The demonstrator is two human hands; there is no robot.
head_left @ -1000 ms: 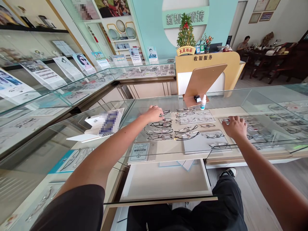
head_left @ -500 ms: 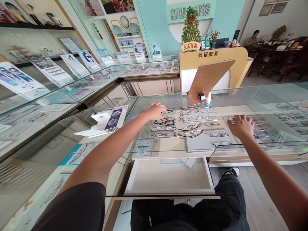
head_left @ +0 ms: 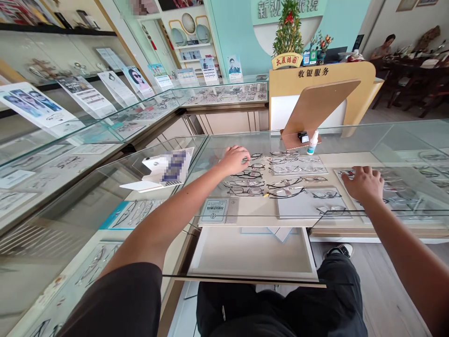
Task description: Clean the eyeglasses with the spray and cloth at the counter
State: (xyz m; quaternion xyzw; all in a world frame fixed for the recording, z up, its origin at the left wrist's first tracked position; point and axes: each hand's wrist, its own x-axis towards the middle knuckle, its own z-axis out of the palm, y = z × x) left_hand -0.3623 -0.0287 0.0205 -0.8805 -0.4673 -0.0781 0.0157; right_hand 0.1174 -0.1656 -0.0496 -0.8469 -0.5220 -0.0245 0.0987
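Observation:
My left hand (head_left: 234,159) reaches under the glass top into the display case. Its fingers are curled on a dark-rimmed pair of glasses (head_left: 255,156) in the back row. Several more pairs of glasses (head_left: 245,183) lie in rows on the pale display shelf (head_left: 256,214) just in front of that hand. My right hand (head_left: 365,183) lies open with its fingers spread on the neighbouring tray of glasses (head_left: 403,201) to the right. A grey tray (head_left: 301,208) with two pairs sits between my hands.
A small label card (head_left: 213,210) lies at the shelf's front left, and a pale drawer (head_left: 252,252) is pulled out below. On the glass top stand a spray bottle (head_left: 312,142), a tilted wooden board (head_left: 317,105) and a leaflet stand (head_left: 168,168). A person (head_left: 386,44) sits far right.
My left hand's fingers have gone from lying flat to curled on the back-row pair. My right hand stays on its tray. My head has tilted, so everything sits a little higher and further right.

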